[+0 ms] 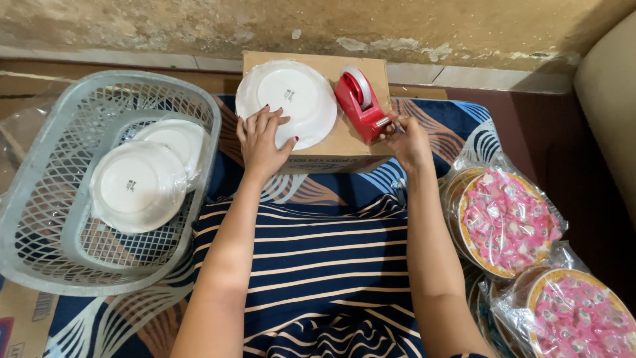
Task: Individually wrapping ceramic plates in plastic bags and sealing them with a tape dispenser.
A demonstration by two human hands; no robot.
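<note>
A white plate (291, 96) wrapped in clear film lies upside down on a brown cardboard box (344, 142). My left hand (262, 139) presses flat on the plate's near edge, fingers spread. A red tape dispenser (358, 103) with a white roll stands on the box to the right of the plate. My right hand (407, 142) is at the dispenser's front end, fingertips pinched at the tape by its cutter.
A grey plastic basket (59, 199) at left holds two wrapped white plates (136, 185). Wrapped stacks of pink-patterned plates (507, 222) lie at right. My lap in striped cloth fills the foreground. A wall runs behind the box and a beige cushion edge (606, 99) is far right.
</note>
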